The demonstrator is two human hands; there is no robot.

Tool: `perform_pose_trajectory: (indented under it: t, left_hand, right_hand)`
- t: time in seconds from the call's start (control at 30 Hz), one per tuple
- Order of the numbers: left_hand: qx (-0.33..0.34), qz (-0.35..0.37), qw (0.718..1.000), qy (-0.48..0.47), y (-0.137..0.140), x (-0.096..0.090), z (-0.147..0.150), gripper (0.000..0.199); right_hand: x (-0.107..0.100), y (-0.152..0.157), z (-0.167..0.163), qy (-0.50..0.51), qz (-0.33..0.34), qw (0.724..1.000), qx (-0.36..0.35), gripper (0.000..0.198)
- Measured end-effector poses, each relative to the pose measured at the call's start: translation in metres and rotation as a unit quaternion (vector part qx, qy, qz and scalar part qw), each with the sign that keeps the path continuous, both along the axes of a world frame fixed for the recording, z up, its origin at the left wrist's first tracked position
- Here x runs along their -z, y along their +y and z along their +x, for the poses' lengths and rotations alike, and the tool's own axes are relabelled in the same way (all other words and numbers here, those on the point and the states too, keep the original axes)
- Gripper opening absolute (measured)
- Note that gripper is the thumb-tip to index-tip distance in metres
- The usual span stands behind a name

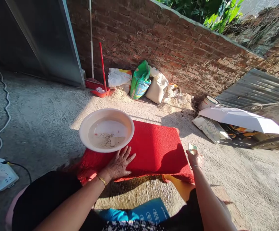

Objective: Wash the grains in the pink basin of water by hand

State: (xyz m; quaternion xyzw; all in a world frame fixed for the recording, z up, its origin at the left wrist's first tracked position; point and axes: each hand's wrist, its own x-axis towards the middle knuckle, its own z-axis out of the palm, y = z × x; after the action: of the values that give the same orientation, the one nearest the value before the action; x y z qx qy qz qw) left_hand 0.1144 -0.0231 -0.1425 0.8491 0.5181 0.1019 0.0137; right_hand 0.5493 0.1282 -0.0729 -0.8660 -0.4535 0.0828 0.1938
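My left hand [120, 163] lies flat with its fingers spread on a red towel-like mat [151, 147], just below a white basin [83, 138]. Water with dark specks and grit at the bottom shows inside the basin, which stands on the mat's left end. Out past the mat's right edge, my right hand [195, 158] grips a small pale green block [192, 147]. It looks like a sponge or a bar of soap; I cannot tell which. The mat covers something low and raised, hidden beneath it.
A white power strip [2, 175] with cords lies at the left. Along the brick wall [173, 48] stand a red dustpan [102, 92], a green sack [140, 80] and a white sack [157, 85]. A white bucket [208, 102] and a white panel [242, 118] are at the right.
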Motion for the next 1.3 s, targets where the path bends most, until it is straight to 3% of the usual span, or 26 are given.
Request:
perform_pose_trajectory:
  t: [0.07, 0.17, 0.37, 0.5, 0.63, 0.77, 0.93, 1.03, 1.13, 1.3]
  left_hand:
    - [0.0, 0.0, 1.0, 0.002, 0.0, 0.0, 0.0, 0.094]
    - [0.001, -0.004, 1.0, 0.007, 0.0, -0.002, -0.001, 0.095]
    - [-0.002, -0.015, 1.0, 0.016, 0.001, -0.003, -0.001, 0.093]
    - [-0.003, -0.015, 1.0, 0.01, 0.0, -0.003, -0.001, 0.093]
    - [-0.001, -0.006, 1.0, 0.007, 0.001, -0.002, -0.001, 0.093]
    - [0.003, -0.004, 1.0, 0.01, 0.001, -0.003, -0.002, 0.091]
    - [-0.004, -0.008, 1.0, 0.007, -0.001, -0.007, 0.0, 0.09]
    - [-0.006, -0.016, 1.0, 0.008, -0.002, -0.009, 0.001, 0.09]
    - [-0.007, -0.02, 1.0, 0.008, -0.002, -0.006, 0.002, 0.092]
    - [-0.013, -0.019, 1.0, 0.016, -0.003, 0.0, 0.005, 0.094]
  right_hand:
    - [0.003, -0.007, -0.021, 0.02, 0.026, 0.999, -0.022, 0.054]
    - [0.011, -0.021, -0.079, 0.039, 0.061, 0.991, -0.116, 0.05]
    - [0.014, -0.059, -0.223, 0.03, 0.05, 0.933, -0.354, 0.041]
    - [0.006, -0.067, -0.265, 0.001, 0.028, 0.911, -0.411, 0.042]
    - [0.004, -0.055, -0.235, -0.028, 0.007, 0.924, -0.38, 0.041]
    - [0.004, -0.04, -0.154, -0.05, -0.01, 0.959, -0.28, 0.043]
    - [0.0, -0.042, -0.038, -0.038, -0.032, 0.994, -0.1, 0.049]
    - [0.0, -0.052, 0.001, -0.041, -0.015, 0.998, -0.037, 0.054]
    - [0.002, -0.063, -0.003, -0.012, 0.006, 0.999, -0.049, 0.056]
    - [0.006, -0.08, -0.085, 0.035, 0.051, 0.979, -0.196, 0.051]
